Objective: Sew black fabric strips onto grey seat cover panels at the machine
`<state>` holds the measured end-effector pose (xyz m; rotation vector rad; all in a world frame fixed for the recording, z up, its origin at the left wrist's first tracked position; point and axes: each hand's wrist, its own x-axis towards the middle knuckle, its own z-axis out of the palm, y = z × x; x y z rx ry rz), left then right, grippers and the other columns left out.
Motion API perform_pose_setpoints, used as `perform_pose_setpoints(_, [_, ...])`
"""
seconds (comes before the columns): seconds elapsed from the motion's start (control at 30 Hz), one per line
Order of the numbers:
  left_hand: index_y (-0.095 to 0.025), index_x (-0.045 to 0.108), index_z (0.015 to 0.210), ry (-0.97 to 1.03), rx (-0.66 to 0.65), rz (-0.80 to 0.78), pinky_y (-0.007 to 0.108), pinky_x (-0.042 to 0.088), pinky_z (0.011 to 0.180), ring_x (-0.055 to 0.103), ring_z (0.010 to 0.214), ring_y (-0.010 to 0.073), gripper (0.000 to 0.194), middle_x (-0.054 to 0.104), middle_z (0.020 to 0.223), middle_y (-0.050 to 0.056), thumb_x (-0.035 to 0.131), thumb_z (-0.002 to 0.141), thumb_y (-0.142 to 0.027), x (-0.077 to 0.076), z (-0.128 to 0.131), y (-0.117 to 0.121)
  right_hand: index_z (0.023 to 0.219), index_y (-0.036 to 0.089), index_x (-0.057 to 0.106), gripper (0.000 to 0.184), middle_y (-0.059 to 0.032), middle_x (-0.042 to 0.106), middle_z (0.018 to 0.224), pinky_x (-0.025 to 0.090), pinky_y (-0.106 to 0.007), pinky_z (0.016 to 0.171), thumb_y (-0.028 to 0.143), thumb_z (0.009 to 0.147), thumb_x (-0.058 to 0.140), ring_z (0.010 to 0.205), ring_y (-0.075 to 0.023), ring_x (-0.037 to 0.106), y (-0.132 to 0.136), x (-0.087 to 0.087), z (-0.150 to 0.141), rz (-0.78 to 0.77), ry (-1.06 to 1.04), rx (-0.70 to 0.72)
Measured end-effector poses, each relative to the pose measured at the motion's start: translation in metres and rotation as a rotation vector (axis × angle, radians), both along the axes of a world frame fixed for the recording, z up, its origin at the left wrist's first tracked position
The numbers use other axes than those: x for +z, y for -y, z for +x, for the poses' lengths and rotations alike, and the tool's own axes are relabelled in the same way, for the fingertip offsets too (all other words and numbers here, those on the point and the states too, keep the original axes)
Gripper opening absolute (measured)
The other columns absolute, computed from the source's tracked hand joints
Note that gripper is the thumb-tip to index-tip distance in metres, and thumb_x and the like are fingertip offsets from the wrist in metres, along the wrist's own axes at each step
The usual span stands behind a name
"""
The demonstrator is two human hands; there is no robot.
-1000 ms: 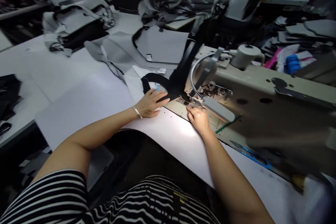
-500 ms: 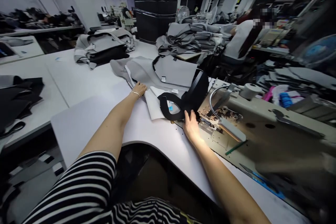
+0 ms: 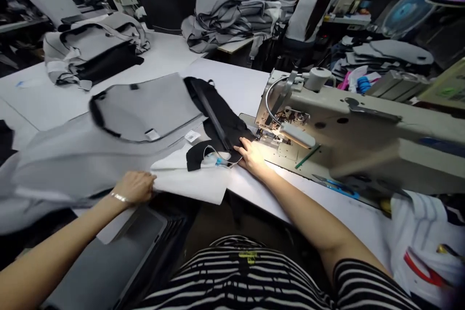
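Observation:
A large grey fabric piece (image 3: 152,99) with black edging lies spread over the table's left side. Joined to it is a black fabric panel (image 3: 218,111) whose end reaches the sewing machine's (image 3: 308,121) needle area. My left hand (image 3: 136,186) is closed on the edge of a white fabric flap (image 3: 192,181) at the table's front. My right hand (image 3: 251,156) rests with fingers stretched out on the black panel, just left of the machine's lit work plate. Between the hands lie a white label (image 3: 192,136) and a curled black strip (image 3: 198,155).
Blue-handled scissors (image 3: 337,186) and a green stick (image 3: 307,157) lie by the machine. Grey fabric bundles (image 3: 101,48) sit at the back left, and a big fabric pile (image 3: 232,17) stands behind. A person (image 3: 308,5) sits beyond, near a blue fan (image 3: 412,9).
The grey fabric has swung left and toward me, spreading across the table. My left hand has come nearer with the white flap. My right hand stays by the machine; the view has tilted down.

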<state>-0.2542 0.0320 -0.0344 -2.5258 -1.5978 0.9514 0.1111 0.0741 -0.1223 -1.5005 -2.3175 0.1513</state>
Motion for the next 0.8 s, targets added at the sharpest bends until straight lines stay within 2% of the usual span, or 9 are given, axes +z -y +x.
perform_pose_setpoints(0.07, [-0.012, 0.065, 0.099, -0.024, 0.030, -0.101, 0.042, 0.048, 0.072, 0.064, 0.088, 0.0336, 0.035, 0.067, 0.097, 0.018, 0.043, 0.071, -0.013, 0.006, -0.002, 0.026, 0.117, 0.014, 0.058, 0.044, -0.0216, 0.040, 0.136, 0.043, -0.050, 0.093, 0.019, 0.073, 0.062, 0.127, -0.0343, 0.036, 0.003, 0.002, -0.005, -0.014, -0.008, 0.073])
perform_pose_setpoints(0.13, [-0.012, 0.066, 0.091, 0.029, 0.054, -0.224, 0.040, 0.048, 0.072, 0.065, 0.083, 0.0311, 0.029, 0.068, 0.091, 0.017, 0.049, 0.067, -0.016, 0.014, -0.007, 0.035, 0.115, 0.013, 0.059, 0.043, -0.0226, 0.040, 0.136, 0.043, -0.051, 0.092, 0.019, 0.072, 0.064, 0.126, -0.0350, 0.037, 0.005, 0.001, -0.009, -0.009, -0.033, 0.111])
perform_pose_setpoints(0.2, [-0.015, 0.065, 0.087, 0.238, 0.073, -0.407, 0.034, 0.048, 0.067, 0.064, 0.073, 0.0250, 0.024, 0.068, 0.081, 0.012, 0.056, 0.066, -0.024, 0.025, -0.011, 0.026, 0.114, 0.013, 0.060, 0.042, -0.0222, 0.041, 0.136, 0.043, -0.050, 0.092, 0.017, 0.072, 0.063, 0.126, -0.0343, 0.038, 0.008, -0.001, -0.011, 0.011, -0.084, 0.130])
perform_pose_setpoints(0.3, [-0.021, 0.061, 0.099, 0.721, 0.045, -0.598, 0.030, 0.048, 0.065, 0.059, 0.067, 0.0165, 0.031, 0.067, 0.079, 0.005, 0.049, 0.076, -0.038, 0.046, 0.002, -0.015, 0.110, 0.015, 0.061, 0.035, -0.0188, 0.043, 0.135, 0.042, -0.048, 0.095, 0.012, 0.075, 0.055, 0.126, -0.0290, 0.039, 0.012, -0.008, -0.010, 0.064, -0.199, 0.140])
perform_pose_setpoints(0.37, [-0.024, 0.056, 0.112, 0.862, -0.087, -0.449, 0.032, 0.049, 0.075, 0.060, 0.082, 0.0170, 0.037, 0.066, 0.098, 0.006, 0.041, 0.081, -0.036, 0.051, 0.029, -0.049, 0.105, 0.016, 0.063, 0.031, -0.0164, 0.044, 0.134, 0.041, -0.046, 0.097, 0.010, 0.079, 0.048, 0.126, -0.0253, 0.040, 0.015, -0.011, -0.010, 0.119, -0.264, 0.121])
perform_pose_setpoints(0.47, [-0.021, 0.054, 0.119, 0.703, -0.478, -0.045, 0.044, 0.036, 0.100, 0.045, 0.119, 0.0263, 0.046, 0.049, 0.132, 0.012, 0.054, 0.073, -0.022, 0.036, 0.089, -0.088, 0.097, 0.016, 0.064, 0.024, -0.0155, 0.045, 0.131, 0.042, -0.044, 0.095, 0.015, 0.084, 0.044, 0.124, -0.0242, 0.040, 0.020, -0.012, -0.011, 0.226, -0.300, 0.060])
perform_pose_setpoints(0.6, [-0.022, 0.046, 0.127, 0.500, -0.922, 0.047, 0.050, 0.016, 0.111, 0.025, 0.135, 0.0259, 0.061, 0.032, 0.146, 0.009, 0.051, 0.069, -0.003, 0.000, 0.153, -0.116, 0.094, 0.016, 0.066, 0.021, -0.0158, 0.051, 0.119, 0.045, -0.041, 0.084, 0.025, 0.085, 0.049, 0.110, -0.0258, 0.046, 0.025, -0.008, -0.013, 0.334, -0.227, 0.001])
perform_pose_setpoints(0.7, [-0.021, 0.049, 0.123, 0.443, -0.959, 0.050, 0.052, 0.014, 0.110, 0.041, 0.126, 0.0238, 0.052, 0.051, 0.131, 0.009, 0.049, 0.073, -0.005, -0.008, 0.179, -0.140, 0.099, 0.017, 0.066, 0.023, -0.0125, 0.057, 0.101, 0.042, -0.038, 0.075, 0.024, 0.087, 0.047, 0.091, -0.0224, 0.049, 0.028, -0.004, -0.014, 0.336, -0.141, -0.007])
perform_pose_setpoints(0.8, [-0.020, 0.056, 0.115, 0.433, -0.758, 0.078, 0.041, 0.032, 0.102, 0.058, 0.101, 0.0207, 0.040, 0.066, 0.101, 0.006, 0.048, 0.076, -0.009, 0.002, 0.204, -0.172, 0.103, 0.017, 0.064, 0.026, -0.0107, 0.059, 0.095, 0.038, -0.037, 0.072, 0.021, 0.087, 0.044, 0.088, -0.0213, 0.049, 0.028, -0.003, -0.014, 0.317, -0.106, 0.033])
